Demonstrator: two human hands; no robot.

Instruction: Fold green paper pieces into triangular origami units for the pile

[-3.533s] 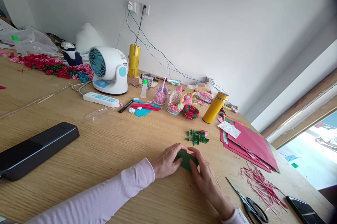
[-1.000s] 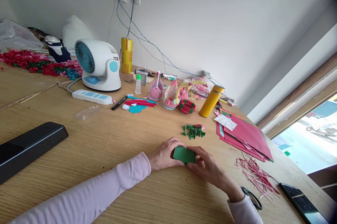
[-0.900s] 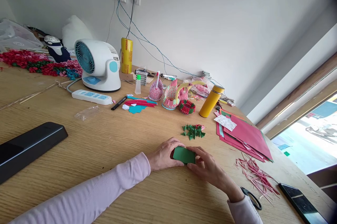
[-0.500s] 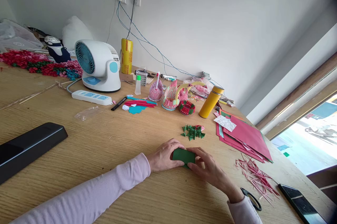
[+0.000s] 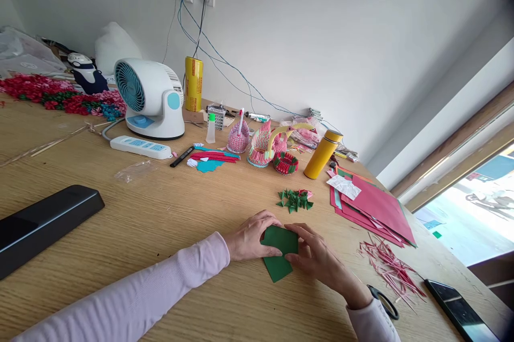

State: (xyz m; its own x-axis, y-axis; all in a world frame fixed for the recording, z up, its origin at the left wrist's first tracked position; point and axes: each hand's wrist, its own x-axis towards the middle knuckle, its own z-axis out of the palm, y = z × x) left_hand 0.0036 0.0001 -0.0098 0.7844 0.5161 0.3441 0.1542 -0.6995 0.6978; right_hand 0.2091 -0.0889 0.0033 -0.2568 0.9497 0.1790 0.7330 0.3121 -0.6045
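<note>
**Both hands on the green paper, centre table**

Here we are at the wooden table [image 5: 160, 224], and all the action sits front and centre. The green paper [image 5: 280, 252] lies flat on the wood, right between the two hands, one corner poking out toward the near edge. The left hand [image 5: 249, 236] comes in from the left, fingers curled over the sheet's left edge and thumb pressing down on it. The right hand [image 5: 317, 256] meets it from the other side, fingers bent and resting on the sheet's right edge. Both hands grip nothing but this paper, pinning it to the table rather than lifting it.

Just beyond the hands, a small heap of folded green triangles [image 5: 294, 199] waits on the table. Further right lies a stack of red sheets [image 5: 377, 208], with a scatter of thin red paper strips [image 5: 389, 270] near it. Scissors [image 5: 385, 303] peek out beside the right wrist, partly hidden by the sleeve. At the back, a yellow flask [image 5: 322, 154] stands upright beside a pink paper swan [image 5: 263, 146], and a white fan [image 5: 150, 98] faces left.
</note>
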